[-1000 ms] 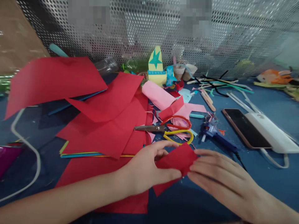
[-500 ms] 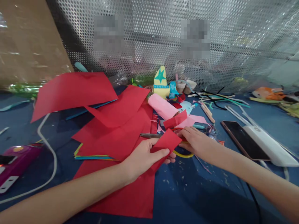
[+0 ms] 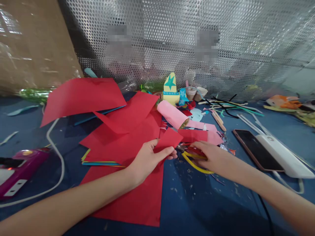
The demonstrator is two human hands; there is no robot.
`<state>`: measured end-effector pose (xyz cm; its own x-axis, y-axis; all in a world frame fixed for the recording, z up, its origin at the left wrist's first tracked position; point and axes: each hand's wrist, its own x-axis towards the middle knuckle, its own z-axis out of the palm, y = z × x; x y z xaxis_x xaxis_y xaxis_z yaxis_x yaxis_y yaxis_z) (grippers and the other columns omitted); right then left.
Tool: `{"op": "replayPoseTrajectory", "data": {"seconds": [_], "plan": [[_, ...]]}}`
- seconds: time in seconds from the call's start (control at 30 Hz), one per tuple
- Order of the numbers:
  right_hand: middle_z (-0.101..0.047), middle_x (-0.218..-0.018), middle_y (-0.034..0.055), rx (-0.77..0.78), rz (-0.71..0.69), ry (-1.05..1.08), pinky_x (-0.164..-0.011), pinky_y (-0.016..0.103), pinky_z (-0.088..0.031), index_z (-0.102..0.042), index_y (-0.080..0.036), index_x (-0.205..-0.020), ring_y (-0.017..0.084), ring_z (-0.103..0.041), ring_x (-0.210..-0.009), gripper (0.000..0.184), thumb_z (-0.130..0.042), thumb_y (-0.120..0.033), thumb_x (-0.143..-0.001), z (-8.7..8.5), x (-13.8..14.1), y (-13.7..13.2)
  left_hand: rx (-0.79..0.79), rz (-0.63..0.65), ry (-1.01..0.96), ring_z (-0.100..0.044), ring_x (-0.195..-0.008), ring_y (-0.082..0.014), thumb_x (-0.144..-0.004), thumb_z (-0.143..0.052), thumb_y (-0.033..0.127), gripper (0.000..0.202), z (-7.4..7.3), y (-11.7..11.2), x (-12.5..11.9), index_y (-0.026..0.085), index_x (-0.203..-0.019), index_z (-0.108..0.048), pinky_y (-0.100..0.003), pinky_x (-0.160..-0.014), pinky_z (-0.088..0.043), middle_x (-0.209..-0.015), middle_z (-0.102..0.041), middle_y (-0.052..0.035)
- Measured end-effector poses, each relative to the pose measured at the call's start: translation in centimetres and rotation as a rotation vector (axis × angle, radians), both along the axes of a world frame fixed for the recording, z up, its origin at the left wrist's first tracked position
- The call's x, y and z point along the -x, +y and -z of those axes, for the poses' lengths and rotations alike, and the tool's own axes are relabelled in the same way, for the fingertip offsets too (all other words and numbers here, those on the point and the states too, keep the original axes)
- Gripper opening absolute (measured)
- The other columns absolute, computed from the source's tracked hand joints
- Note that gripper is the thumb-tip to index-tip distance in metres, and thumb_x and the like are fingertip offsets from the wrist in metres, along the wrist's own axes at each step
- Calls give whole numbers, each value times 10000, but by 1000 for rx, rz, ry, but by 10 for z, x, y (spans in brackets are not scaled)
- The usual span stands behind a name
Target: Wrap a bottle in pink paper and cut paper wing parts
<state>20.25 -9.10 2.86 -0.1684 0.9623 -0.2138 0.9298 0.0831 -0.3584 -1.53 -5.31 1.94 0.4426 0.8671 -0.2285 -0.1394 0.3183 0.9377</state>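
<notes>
My left hand (image 3: pixel 154 155) pinches a small piece of red paper (image 3: pixel 169 139) between thumb and fingers, above the large red sheets (image 3: pixel 128 141). To its right, my right hand (image 3: pixel 205 154) is closed on scissors (image 3: pixel 197 165) with yellow and red handles. The scissors' blades are mostly hidden beside and behind the red piece. Just beyond my right hand a cut red strip (image 3: pixel 193 135) lies by pink paper scraps (image 3: pixel 214 137). A tube wrapped in pink paper (image 3: pixel 172 114) rests behind the hands.
A phone (image 3: pixel 257 149) and a white power bank (image 3: pixel 286 155) lie at right. A purple power strip (image 3: pixel 23 172) with a white cable (image 3: pixel 61 157) is at left. A yellow paper hat shape (image 3: pixel 170 87), pipe cleaners (image 3: pixel 236 106) and a perforated metal panel (image 3: pixel 159 39) stand behind.
The red strip near the right hand now lies flat on the pink scraps. The scissors have drawn right, away from the left hand's piece. The view has shifted slightly.
</notes>
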Motion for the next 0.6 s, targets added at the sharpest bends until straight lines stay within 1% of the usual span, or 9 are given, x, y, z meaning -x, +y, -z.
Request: {"op": "replayPoseTrajectory", "data": {"seconds": [0.07,0.13,0.2,0.27,0.33,0.4,0.47,0.53,0.6], "plan": [[-688,-1132,139,-19,-9,47,-871,401,-511,-620,-166,-1125,288,-662,-1016,332,-591,-196,-795,1,-3,2,-22,-22,-13,-662,-685,-123,-736,-748,270,149,1,2,1,134,-775,-702,-207,-683,-531,-717,-713,-27],[-695,-1122,117,-33,-21,99,-843,356,-526,-600,-180,-1145,251,-669,-1000,321,-549,-209,-829,0,-7,4,-30,-36,-22,-666,-693,-129,-727,-763,302,189,3,3,2,137,-793,-698,-215,-676,-536,-743,-715,-29],[-695,-1107,116,-47,-26,194,-833,345,-536,-569,-174,-1164,231,-675,-979,325,-507,-217,-848,-3,-10,5,-40,-55,-31,-668,-697,-133,-727,-768,324,208,6,4,3,142,-790,-690,-224,-677,-540,-749,-714,-28],[-687,-1104,131,-53,-10,352,-864,375,-537,-550,-169,-1135,238,-669,-996,305,-505,-266,-850,-7,-11,6,-48,-69,-40,-672,-710,-138,-734,-765,335,211,8,5,3,147,-782,-683,-232,-691,-544,-746,-711,-25],[-681,-1099,149,-53,36,562,-891,414,-532,-538,-184,-1069,256,-666,-1006,295,-545,-375,-844,-12,-10,6,-33,-78,-48,-673,-716,-139,-733,-769,340,217,10,4,3,151,-791,-681,-233,-698,-544,-744,-708,-22],[-675,-1110,155,-52,80,722,-896,422,-530,-517,-209,-1044,256,-667,-998,352,-575,-489,-838,-16,-7,5,-5,-76,-48,-669,-704,-136,-720,-781,345,235,10,4,2,147,-798,-682,-230,-686,-539,-744,-707,-25],[-661,-1130,159,-61,84,836,-883,421,-533,-507,-230,-1058,258,-661,-992,452,-545,-622,-836,-21,-5,4,9,-63,-40,-664,-696,-134,-705,-793,354,259,9,4,1,137,-797,-685,-230,-683,-533,-741,-704,-29],[-648,-1125,159,-77,64,902,-874,427,-532,-508,-245,-1080,274,-651,-998,620,-426,-787,-791,-28,-4,2,15,-43,-26,-659,-700,-133,-694,-801,361,275,8,4,1,130,-791,-688,-233,-693,-528,-738,-701,-31],[-658,-1036,142,-94,45,937,-845,427,-542,-534,-252,-1034,285,-660,-937,744,-275,-883,-737,-33,-5,-3,34,-36,-13,-646,-682,-127,-682,-810,364,282,6,4,1,134,-790,-689,-234,-681,-521,-722,-700,-28]]}}
